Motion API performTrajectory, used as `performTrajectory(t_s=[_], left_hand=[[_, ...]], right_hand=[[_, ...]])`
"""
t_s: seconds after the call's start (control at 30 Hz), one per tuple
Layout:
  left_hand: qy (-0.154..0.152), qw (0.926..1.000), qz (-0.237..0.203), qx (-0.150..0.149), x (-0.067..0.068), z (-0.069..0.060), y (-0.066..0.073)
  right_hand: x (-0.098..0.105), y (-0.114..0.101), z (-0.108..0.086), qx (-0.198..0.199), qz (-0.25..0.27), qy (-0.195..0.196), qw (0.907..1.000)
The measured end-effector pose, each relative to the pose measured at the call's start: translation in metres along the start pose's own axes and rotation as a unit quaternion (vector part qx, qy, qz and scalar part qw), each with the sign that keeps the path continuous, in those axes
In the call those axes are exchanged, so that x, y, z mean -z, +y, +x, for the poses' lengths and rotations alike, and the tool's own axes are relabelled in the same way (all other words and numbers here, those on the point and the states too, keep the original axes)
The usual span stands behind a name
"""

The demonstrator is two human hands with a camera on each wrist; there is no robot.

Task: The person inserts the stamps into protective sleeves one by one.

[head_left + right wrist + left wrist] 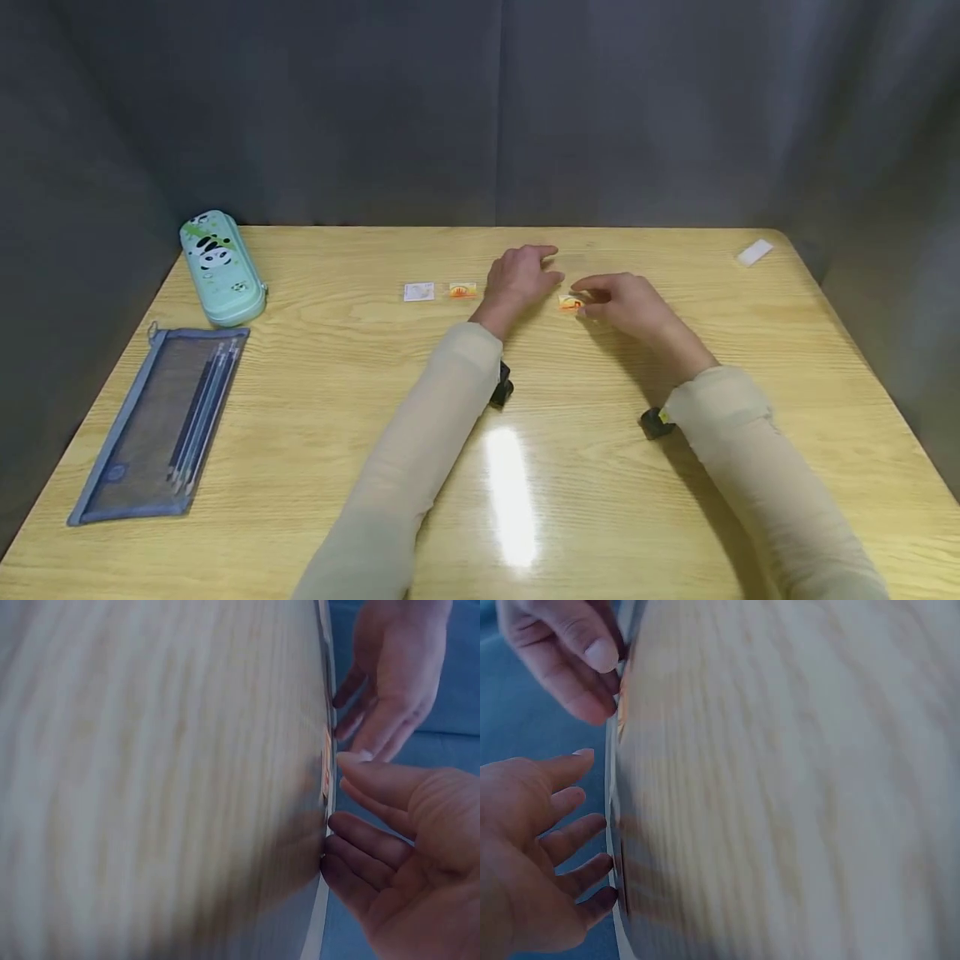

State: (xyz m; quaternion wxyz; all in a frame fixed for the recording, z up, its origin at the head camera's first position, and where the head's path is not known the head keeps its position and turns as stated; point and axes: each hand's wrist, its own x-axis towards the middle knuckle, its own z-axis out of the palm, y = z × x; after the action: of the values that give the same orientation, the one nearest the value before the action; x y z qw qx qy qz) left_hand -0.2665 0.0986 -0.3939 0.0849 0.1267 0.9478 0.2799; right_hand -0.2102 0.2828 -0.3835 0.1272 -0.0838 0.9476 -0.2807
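My right hand (626,307) is at a small flat yellow-and-orange piece (571,302) lying on the table, thumb and index finger close around its right end. Whether the fingertips touch it, I cannot tell. To the left of that piece is my left hand (519,282), fingers spread and holding nothing visible. In the left wrist view the left hand (536,855) shows its fingers apart. The right wrist view has the right hand (420,832) with thumb tip beside the piece. A similar yellow-and-orange piece (462,290) and a white printed piece (418,292) lie left of the hands.
On the left side are a mint panda pencil case (223,271) and a blue mesh pouch (142,442) with several pencils inside. A white strip (755,252) lies near the far right corner of the wooden table (585,517). Dark curtains (360,108) stand behind it.
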Motion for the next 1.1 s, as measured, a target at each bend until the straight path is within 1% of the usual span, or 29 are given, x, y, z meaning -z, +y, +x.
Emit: performTrajectory(t_s=[0.13,0.23,0.3,0.5,0.63,0.8,0.87,0.97,1.1], left_hand=[[-0.007,0.9996,0.024,0.012,-0.003,0.004,0.007],[-0.012,0.9994,0.031,0.011,-0.003,0.007,0.008],[-0.015,0.9992,0.037,0.009,-0.003,0.009,0.009],[-0.013,0.9972,0.073,0.009,-0.007,0.018,0.014],[-0.014,0.9945,0.104,0.002,-0.010,0.022,0.018],[-0.007,0.9924,0.123,-0.008,-0.011,0.023,0.020],[-0.001,0.9919,0.127,-0.010,-0.010,0.023,0.020],[0.006,0.9896,0.143,-0.013,-0.008,0.022,0.022],[0.017,0.9864,0.160,-0.033,-0.006,0.021,0.026]], right_hand=[[-0.002,-0.002,0.004,0.025,-0.044,0.012,0.9987],[-0.005,-0.006,0.005,0.033,-0.072,0.021,0.9966],[-0.005,-0.008,0.005,0.034,-0.083,0.025,0.9957],[-0.004,-0.011,0.004,0.031,-0.087,0.026,0.9954],[-0.003,-0.009,0.002,0.024,-0.083,0.024,0.9960],[-0.004,-0.011,-0.002,0.029,-0.077,0.016,0.9965],[-0.004,-0.012,-0.002,0.029,-0.078,0.015,0.9964],[-0.006,-0.012,-0.002,0.027,-0.079,0.010,0.9965],[-0.004,-0.012,-0.003,0.029,-0.083,0.007,0.9961]])
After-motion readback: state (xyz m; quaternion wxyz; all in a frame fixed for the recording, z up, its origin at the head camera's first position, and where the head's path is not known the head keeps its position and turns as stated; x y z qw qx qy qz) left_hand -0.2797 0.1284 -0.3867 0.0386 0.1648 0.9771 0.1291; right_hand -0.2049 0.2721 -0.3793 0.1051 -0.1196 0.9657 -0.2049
